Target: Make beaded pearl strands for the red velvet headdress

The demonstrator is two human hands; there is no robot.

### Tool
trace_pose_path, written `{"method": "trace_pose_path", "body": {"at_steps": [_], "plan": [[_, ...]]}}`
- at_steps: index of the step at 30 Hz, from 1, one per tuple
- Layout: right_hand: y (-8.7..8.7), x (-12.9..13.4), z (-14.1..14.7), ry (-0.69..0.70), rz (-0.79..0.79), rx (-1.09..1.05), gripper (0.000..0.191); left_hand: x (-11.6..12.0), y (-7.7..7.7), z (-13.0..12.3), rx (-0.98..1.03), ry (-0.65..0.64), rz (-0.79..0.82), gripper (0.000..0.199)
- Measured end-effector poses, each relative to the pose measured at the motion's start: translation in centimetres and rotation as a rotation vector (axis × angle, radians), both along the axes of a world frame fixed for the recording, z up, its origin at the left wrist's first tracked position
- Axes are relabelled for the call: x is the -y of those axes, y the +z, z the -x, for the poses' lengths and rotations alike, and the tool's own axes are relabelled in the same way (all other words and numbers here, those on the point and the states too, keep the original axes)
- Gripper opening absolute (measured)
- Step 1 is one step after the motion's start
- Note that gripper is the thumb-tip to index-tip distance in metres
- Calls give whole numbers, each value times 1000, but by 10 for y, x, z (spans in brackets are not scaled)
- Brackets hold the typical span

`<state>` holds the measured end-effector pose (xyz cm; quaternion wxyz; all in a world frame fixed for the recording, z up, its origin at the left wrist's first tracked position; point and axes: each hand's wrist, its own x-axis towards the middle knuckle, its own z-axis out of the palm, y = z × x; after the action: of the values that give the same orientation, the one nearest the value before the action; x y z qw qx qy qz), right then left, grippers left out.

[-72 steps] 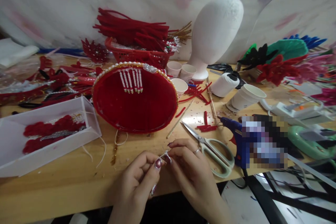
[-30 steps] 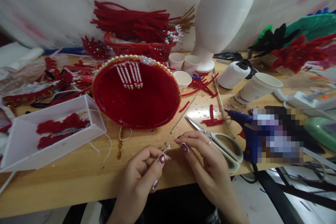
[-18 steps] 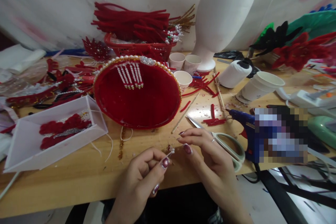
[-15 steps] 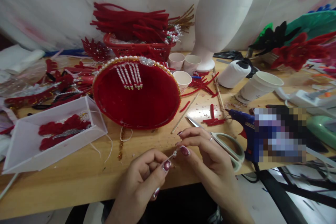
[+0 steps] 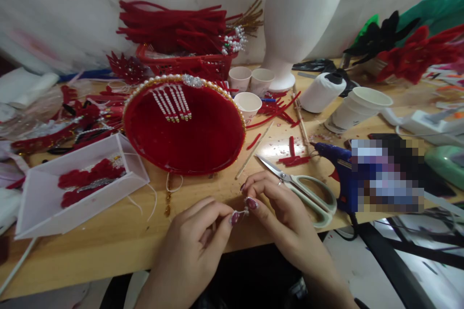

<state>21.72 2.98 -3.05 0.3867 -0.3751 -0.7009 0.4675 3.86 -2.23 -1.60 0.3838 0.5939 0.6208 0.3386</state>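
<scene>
My left hand [image 5: 197, 236] is closed in a pinch on a thin white thread. Small white beads [image 5: 246, 212] sit on that thread between my two hands. At the beads, the thumb and fingertips of my right hand [image 5: 286, 217] close together on the thread's other end. Just beyond the hands stands a red velvet headpiece [image 5: 188, 147] with a pearl and gold rim, several short bead strings hanging at its top inside. Scissors with pale green handles [image 5: 314, 199] lie by my right hand, partly covered by it.
A white box [image 5: 39, 203] with red flower pieces stands at left. A blue glue gun [image 5: 335, 161] lies at right. Behind are paper cups [image 5: 247, 105], a white thread cone [image 5: 322, 92], a foam head [image 5: 302, 19] and a red basket [image 5: 184, 65] with red stems.
My right fingers have curled in closer around the beads, and my left hand has turned slightly with its thumb nearer them. The view has shifted a little.
</scene>
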Motion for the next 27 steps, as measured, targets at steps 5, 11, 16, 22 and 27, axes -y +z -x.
{"method": "trace_pose_path", "body": {"at_steps": [5,11,16,22,27], "plan": [[0,2,5,-54,-72,38,12,-1,-1,-7,-57,112,-83,19],[-1,3,15,-139,-118,16,12,-2,-11,-22,-141,279,-240,18],[-4,7,15,-57,71,-169,10,-4,-12,-23,-73,233,-200,22],[-2,10,10,148,361,-270,12,-1,-4,-20,120,247,-162,24],[3,10,13,184,433,-365,15,0,-1,-22,175,268,-219,20]]}}
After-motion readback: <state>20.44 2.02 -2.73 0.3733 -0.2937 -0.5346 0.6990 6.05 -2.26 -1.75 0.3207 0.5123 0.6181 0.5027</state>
